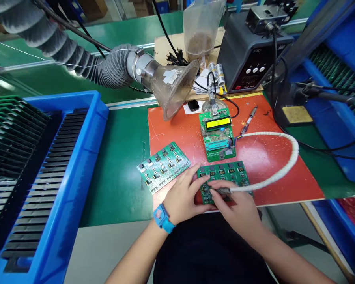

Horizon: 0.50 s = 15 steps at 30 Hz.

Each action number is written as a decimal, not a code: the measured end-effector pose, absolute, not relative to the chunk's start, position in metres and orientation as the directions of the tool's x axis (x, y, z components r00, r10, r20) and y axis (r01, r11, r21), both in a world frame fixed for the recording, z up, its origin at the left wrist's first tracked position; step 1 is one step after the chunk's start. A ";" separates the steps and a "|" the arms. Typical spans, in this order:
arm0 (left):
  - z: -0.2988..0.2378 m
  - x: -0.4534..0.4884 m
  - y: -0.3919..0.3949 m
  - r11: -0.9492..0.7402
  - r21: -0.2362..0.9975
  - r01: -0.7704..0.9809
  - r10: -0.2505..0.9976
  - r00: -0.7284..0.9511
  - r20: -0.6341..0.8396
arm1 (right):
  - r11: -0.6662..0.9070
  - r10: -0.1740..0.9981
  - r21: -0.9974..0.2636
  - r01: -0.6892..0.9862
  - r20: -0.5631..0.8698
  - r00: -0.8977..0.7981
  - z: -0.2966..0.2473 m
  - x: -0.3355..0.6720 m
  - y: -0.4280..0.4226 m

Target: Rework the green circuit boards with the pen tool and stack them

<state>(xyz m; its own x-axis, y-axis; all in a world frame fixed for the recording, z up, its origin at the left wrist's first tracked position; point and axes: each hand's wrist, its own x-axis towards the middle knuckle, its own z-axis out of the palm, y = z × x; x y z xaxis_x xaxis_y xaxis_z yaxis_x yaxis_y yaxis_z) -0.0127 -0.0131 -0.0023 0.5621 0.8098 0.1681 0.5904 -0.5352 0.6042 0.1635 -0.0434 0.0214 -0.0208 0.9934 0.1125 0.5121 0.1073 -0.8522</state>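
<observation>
two hands sit close together over a green rectangular circuit-board panel [221,173], set with a row of small digit displays, which lies near the front edge of the orange-red work mat [272,185]. our left hand [183,197] is drawn in narrow, its fingertips [203,178] on the panel's left side, apparently to steady it (whether they grip the edge or only press down, we cannot tell). our right hand [236,209] is closed around a slim dark probe [221,191], whose end meets the panel's lower part. a thick white sleeved cable [279,169] runs from that probe in a wide arc across the mat toward a green programmer board [215,122] with a yellow-green lcd screen, and the loop seems to leave the right hand some slack. a second green circuit-board panel [162,167] lies angled to our left, overlapping the mat's left edge and the green bench [121,177], probably kept within easy reach. the mat offers open room right of the hands, inside the cable's curve. farther left, a blue plastic rack tray [88,138] holds rows of black slots, while a clear flared fume hood [173,88] hangs above the mat's far side.
</observation>
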 end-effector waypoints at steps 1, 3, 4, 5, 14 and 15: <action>-0.003 -0.013 -0.013 -0.533 0.608 0.589 0.811 0.561 0.167 | 0.102 0.994 -0.855 0.509 0.107 -0.019 0.021 0.163 -0.043; -0.003 -0.013 -0.013 -0.527 0.613 0.589 0.814 0.558 0.162 | 0.101 0.994 -0.862 0.498 0.106 -0.018 0.020 0.163 -0.043; -0.003 -0.013 -0.013 -0.526 0.612 0.591 0.815 0.557 0.162 | 0.107 0.993 -0.865 0.491 0.114 -0.016 0.020 0.162 -0.043; -0.003 -0.013 -0.013 -0.526 0.608 0.595 0.815 0.556 0.161 | 0.115 0.992 -0.866 0.486 0.125 -0.012 0.020 0.162 -0.043; -0.025 -0.013 -0.015 -0.570 0.473 0.672 0.812 0.549 0.198 | 0.321 0.941 -0.839 0.440 0.333 -0.052 -0.011 0.164 -0.042; -0.030 -0.014 -0.013 -0.586 0.453 0.672 0.800 0.568 0.192 | 0.311 0.938 -0.853 0.419 0.347 0.011 -0.018 0.162 -0.041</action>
